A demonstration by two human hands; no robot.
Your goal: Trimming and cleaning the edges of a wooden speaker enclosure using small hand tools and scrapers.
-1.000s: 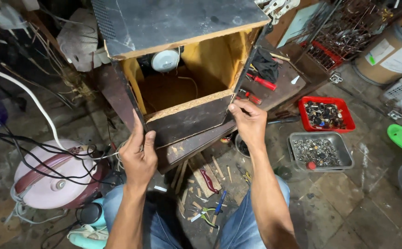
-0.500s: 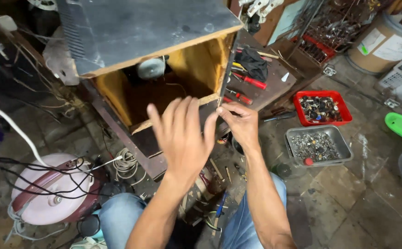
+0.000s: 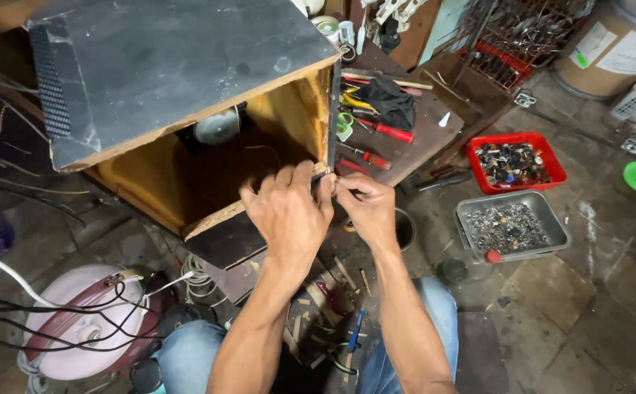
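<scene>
Both hands meet at the open wooden box [image 3: 186, 95] w/ dark top — left hand [image 3: 288, 215] fingers curled over its lower front corner, right hand [image 3: 365, 208] pinching that edge. Red tray [image 3: 516, 162] sits nearby.

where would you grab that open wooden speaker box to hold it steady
Probably by the bare front edges of the wooden box, coming from the open side that faces the person. The box lies tilted with its opening toward them, so the thin panel rims there give a pinch grip. The left hand and right hand already meet at its lower right front corner.
</scene>
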